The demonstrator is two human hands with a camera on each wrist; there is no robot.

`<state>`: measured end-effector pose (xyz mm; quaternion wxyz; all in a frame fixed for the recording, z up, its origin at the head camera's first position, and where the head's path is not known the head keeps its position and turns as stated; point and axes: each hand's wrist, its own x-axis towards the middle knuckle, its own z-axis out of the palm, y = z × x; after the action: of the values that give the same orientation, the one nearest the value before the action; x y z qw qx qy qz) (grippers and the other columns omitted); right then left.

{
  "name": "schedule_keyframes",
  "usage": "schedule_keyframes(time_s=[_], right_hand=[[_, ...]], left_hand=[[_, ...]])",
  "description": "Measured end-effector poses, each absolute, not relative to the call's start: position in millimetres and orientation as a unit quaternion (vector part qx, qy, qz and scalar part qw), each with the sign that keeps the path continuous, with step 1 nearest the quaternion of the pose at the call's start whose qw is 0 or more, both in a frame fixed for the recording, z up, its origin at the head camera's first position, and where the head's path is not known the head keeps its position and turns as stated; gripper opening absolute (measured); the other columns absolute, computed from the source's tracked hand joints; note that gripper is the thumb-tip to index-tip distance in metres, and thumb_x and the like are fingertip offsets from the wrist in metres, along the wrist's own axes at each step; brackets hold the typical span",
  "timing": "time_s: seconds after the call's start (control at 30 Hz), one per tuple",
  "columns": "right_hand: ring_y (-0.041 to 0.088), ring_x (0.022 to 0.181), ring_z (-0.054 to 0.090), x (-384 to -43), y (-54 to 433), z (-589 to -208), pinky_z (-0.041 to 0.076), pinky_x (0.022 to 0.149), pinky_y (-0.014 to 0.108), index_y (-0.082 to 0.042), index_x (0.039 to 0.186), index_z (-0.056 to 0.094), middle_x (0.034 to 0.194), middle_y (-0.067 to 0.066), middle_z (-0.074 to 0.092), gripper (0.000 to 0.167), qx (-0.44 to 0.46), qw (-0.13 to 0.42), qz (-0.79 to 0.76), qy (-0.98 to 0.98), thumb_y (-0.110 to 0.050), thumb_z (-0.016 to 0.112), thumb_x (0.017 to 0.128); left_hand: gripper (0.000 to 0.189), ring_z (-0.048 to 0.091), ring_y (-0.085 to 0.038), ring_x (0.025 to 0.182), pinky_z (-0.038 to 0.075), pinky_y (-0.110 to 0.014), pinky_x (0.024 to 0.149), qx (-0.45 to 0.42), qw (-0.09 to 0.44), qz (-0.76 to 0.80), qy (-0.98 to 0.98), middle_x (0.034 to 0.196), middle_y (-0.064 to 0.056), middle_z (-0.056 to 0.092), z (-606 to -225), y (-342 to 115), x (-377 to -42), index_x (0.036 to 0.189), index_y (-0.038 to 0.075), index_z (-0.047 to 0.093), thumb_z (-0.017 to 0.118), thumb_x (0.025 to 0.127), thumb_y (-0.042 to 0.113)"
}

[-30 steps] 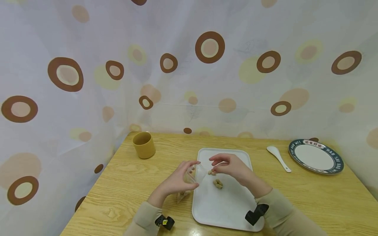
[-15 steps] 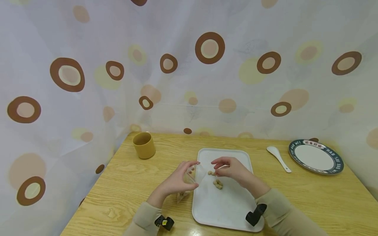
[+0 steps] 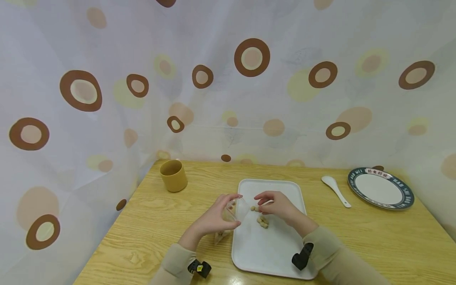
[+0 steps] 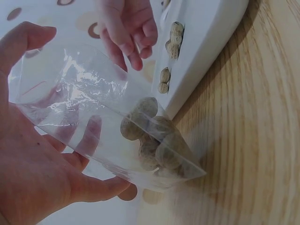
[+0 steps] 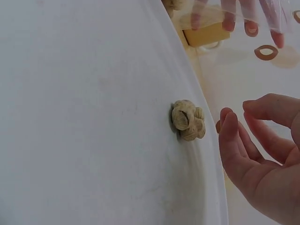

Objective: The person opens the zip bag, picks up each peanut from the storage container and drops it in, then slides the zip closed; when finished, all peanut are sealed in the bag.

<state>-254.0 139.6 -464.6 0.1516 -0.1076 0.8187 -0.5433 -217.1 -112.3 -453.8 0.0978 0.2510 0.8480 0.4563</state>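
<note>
Evidently, at the left edge of the tray, the left hand holds a clear bag between thumb and fingers; shine makes the peanuts inside hard to count. Above the tray, the right hand, loosely curved with nothing visible in it, partly hides a loose peanut.
</note>
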Motion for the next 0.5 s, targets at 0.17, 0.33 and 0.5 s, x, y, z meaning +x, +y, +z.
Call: schedule_keyframes(time_s=[0.17, 0.33, 0.5], right_hand=[[0.017, 0.080, 0.067, -255, 138, -470, 0.059, 0.076, 0.034, 0.003, 0.120, 0.065, 0.103, 0.016, 0.066, 0.033, -0.075, 0.155, -0.521, 0.836, -0.002, 0.067, 0.088], [0.015, 0.073, 0.065, -256, 135, -474, 0.058, 0.070, 0.031, 0.002, 0.116, 0.067, 0.096, 0.012, 0.065, 0.030, -0.057, 0.153, -0.508, 0.846, -0.003, 0.070, 0.086], [0.014, 0.071, 0.064, -259, 133, -479, 0.057, 0.067, 0.028, 0.001, 0.114, 0.068, 0.094, 0.011, 0.065, 0.029, -0.055, 0.147, -0.495, 0.854, -0.003, 0.070, 0.085]], left_hand=[[0.074, 0.048, -0.025, 0.124, 0.041, -0.053, 0.102, 0.248, 0.098, 0.458, 0.848, 0.134, -0.010, 0.045, -457, -113, -217, 0.147, 0.023, 0.042, 0.077, 0.081, 0.028], [0.074, 0.048, -0.026, 0.124, 0.041, -0.052, 0.102, 0.251, 0.096, 0.457, 0.848, 0.135, -0.011, 0.045, -457, -114, -217, 0.147, 0.021, 0.042, 0.076, 0.082, 0.027], [0.074, 0.048, -0.028, 0.124, 0.040, -0.053, 0.102, 0.256, 0.093, 0.460, 0.845, 0.137, -0.014, 0.044, -457, -114, -217, 0.147, 0.018, 0.042, 0.076, 0.082, 0.026]])
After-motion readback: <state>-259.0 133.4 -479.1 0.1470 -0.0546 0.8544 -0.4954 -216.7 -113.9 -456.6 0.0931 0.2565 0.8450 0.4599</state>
